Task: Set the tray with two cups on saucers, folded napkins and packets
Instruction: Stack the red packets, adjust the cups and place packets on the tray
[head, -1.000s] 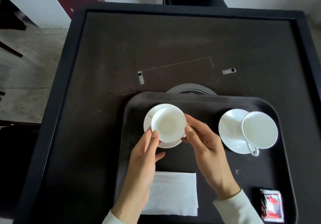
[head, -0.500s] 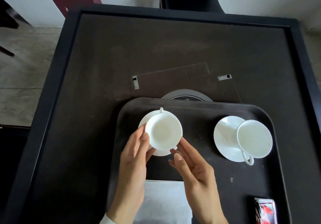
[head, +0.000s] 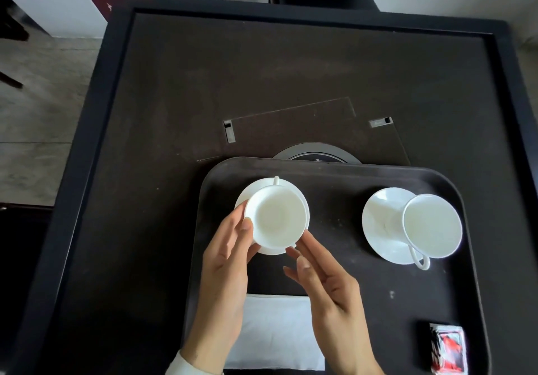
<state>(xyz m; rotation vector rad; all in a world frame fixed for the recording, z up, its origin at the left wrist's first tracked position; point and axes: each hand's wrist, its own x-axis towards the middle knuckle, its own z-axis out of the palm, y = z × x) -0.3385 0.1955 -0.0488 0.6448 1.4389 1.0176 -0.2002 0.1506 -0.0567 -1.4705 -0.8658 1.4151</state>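
two white cups are seen on saucers on the black tray (head: 334,171). the left cup (head: 276,214) has been turned, its handle now at the far side; the right hand (head: 329,284) has been lifted clear, fingers spread, while the left hand (head: 227,261) is kept against its rim. both cups appear empty. one folded napkin (head: 276,331) and one red packet (head: 447,348) are laid nearer; more seem needed.

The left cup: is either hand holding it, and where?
The left hand touches the left cup at its rim with fingertips; the right hand is open, holding nothing.
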